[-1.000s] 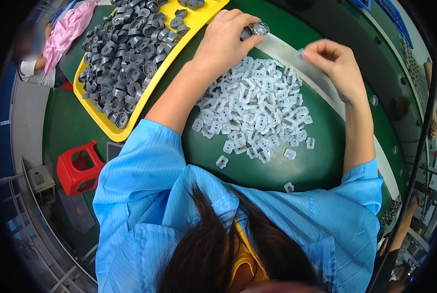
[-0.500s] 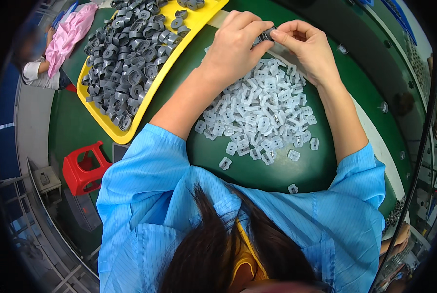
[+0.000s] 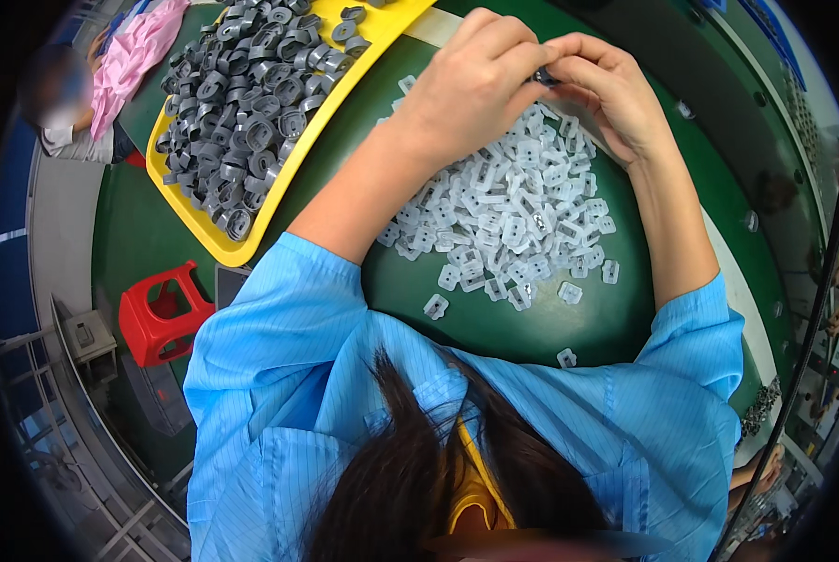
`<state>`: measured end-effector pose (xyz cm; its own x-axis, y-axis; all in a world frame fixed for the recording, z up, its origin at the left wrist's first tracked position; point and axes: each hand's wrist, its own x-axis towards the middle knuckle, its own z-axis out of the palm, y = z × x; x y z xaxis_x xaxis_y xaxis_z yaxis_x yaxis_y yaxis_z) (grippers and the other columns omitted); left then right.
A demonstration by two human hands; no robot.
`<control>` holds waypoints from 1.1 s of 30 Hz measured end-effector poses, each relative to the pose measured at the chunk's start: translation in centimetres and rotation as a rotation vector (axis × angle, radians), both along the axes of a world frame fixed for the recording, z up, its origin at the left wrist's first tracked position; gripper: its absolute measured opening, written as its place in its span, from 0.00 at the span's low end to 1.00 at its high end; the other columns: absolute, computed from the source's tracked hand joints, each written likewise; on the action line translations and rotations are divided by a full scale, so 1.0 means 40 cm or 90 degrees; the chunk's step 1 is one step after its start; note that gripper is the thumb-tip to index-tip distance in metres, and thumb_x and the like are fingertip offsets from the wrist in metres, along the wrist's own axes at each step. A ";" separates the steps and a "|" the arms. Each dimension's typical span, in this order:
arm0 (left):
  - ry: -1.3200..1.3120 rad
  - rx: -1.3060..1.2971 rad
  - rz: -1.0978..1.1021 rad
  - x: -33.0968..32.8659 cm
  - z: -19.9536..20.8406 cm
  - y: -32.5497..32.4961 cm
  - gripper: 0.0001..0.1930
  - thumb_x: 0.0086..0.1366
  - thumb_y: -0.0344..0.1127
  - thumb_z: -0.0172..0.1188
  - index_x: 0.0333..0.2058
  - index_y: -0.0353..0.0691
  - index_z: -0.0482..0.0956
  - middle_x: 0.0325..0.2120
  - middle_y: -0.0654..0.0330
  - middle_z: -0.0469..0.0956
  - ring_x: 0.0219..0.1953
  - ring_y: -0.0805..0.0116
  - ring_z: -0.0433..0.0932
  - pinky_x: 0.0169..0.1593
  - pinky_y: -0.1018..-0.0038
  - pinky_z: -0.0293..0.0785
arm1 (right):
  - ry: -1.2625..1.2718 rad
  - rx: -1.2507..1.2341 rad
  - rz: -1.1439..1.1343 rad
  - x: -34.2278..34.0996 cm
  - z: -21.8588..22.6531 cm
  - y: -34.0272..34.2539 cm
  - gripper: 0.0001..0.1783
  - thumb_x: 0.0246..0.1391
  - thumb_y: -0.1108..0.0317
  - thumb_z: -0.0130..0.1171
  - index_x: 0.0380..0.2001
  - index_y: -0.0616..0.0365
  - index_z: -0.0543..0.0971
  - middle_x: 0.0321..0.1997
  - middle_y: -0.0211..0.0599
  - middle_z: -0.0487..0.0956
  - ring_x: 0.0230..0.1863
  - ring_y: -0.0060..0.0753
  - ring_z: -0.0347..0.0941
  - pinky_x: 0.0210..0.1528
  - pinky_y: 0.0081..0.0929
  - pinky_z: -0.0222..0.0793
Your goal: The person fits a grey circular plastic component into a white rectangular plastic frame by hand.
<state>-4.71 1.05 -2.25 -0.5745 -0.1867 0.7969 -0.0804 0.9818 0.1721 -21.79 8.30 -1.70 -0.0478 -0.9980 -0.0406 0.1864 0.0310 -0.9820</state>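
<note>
My left hand [image 3: 483, 82] and my right hand [image 3: 614, 92] meet over the far end of a heap of small translucent white plastic pieces [image 3: 505, 211]. Between their fingertips is a small dark grey plastic part [image 3: 545, 79], mostly covered by the fingers. Both hands are closed in a pinch on it. To the left, a yellow tray [image 3: 299, 169] carries a big pile of dark grey ring-shaped plastic parts [image 3: 251, 103]. Several white pieces lie loose at the near side of the heap.
The green table [image 3: 588, 323] bears the heap and the tray. A red plastic stool [image 3: 162, 314] stands at the left. Another person [image 3: 73, 122] sits at the far left beside a pink cloth [image 3: 138, 56]. A green conveyor-like strip [image 3: 719, 122] runs along the right.
Both hands have shifted slightly right and drawn closer together around the dark grey part. Less of the part shows between the fingers.
</note>
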 end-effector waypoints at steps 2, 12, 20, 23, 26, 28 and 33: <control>-0.001 0.020 0.003 0.000 -0.007 0.006 0.18 0.44 0.27 0.69 0.38 0.40 0.80 0.32 0.61 0.75 0.36 0.61 0.72 0.39 0.70 0.71 | -0.018 0.021 -0.012 0.003 -0.006 0.000 0.06 0.52 0.73 0.57 0.34 0.62 0.79 0.31 0.32 0.79 0.31 0.18 0.75 0.36 0.13 0.74; 0.020 0.090 0.012 0.007 -0.001 0.010 0.16 0.44 0.29 0.70 0.35 0.39 0.80 0.30 0.60 0.76 0.34 0.61 0.74 0.37 0.70 0.73 | 0.101 -0.042 -0.100 0.020 -0.004 0.020 0.12 0.49 0.71 0.64 0.37 0.65 0.78 0.34 0.33 0.79 0.35 0.20 0.76 0.38 0.16 0.73; 0.089 0.057 0.060 0.006 -0.012 -0.001 0.16 0.42 0.28 0.71 0.33 0.37 0.81 0.28 0.58 0.76 0.33 0.61 0.75 0.36 0.71 0.74 | 0.416 -0.216 -0.252 0.048 0.012 0.031 0.10 0.45 0.66 0.68 0.27 0.62 0.81 0.27 0.27 0.78 0.29 0.16 0.72 0.31 0.18 0.69; 0.081 0.063 0.044 0.001 -0.016 0.001 0.15 0.42 0.27 0.69 0.33 0.37 0.80 0.29 0.59 0.75 0.34 0.59 0.73 0.39 0.68 0.72 | 0.376 -0.161 -0.213 0.034 -0.002 0.028 0.11 0.45 0.64 0.68 0.27 0.61 0.81 0.24 0.27 0.77 0.27 0.16 0.70 0.29 0.16 0.66; 0.054 0.061 0.036 0.001 -0.018 0.003 0.15 0.42 0.27 0.69 0.33 0.37 0.80 0.29 0.59 0.75 0.35 0.59 0.73 0.39 0.68 0.72 | 0.238 -0.084 -0.143 0.024 -0.004 0.023 0.11 0.48 0.64 0.67 0.29 0.61 0.80 0.26 0.27 0.78 0.28 0.17 0.71 0.31 0.17 0.68; 0.060 0.055 0.037 -0.001 -0.015 0.008 0.18 0.41 0.27 0.72 0.35 0.38 0.80 0.30 0.59 0.76 0.33 0.62 0.75 0.36 0.72 0.73 | 0.179 -0.086 -0.153 0.022 0.012 0.027 0.11 0.49 0.64 0.66 0.31 0.61 0.80 0.27 0.28 0.78 0.29 0.17 0.72 0.33 0.17 0.69; 0.050 0.034 0.008 -0.007 -0.010 0.014 0.18 0.42 0.29 0.72 0.35 0.38 0.80 0.31 0.59 0.76 0.33 0.62 0.75 0.36 0.72 0.73 | 0.117 -0.003 -0.047 -0.002 0.036 0.037 0.12 0.50 0.66 0.65 0.35 0.64 0.80 0.29 0.31 0.79 0.29 0.18 0.74 0.35 0.14 0.70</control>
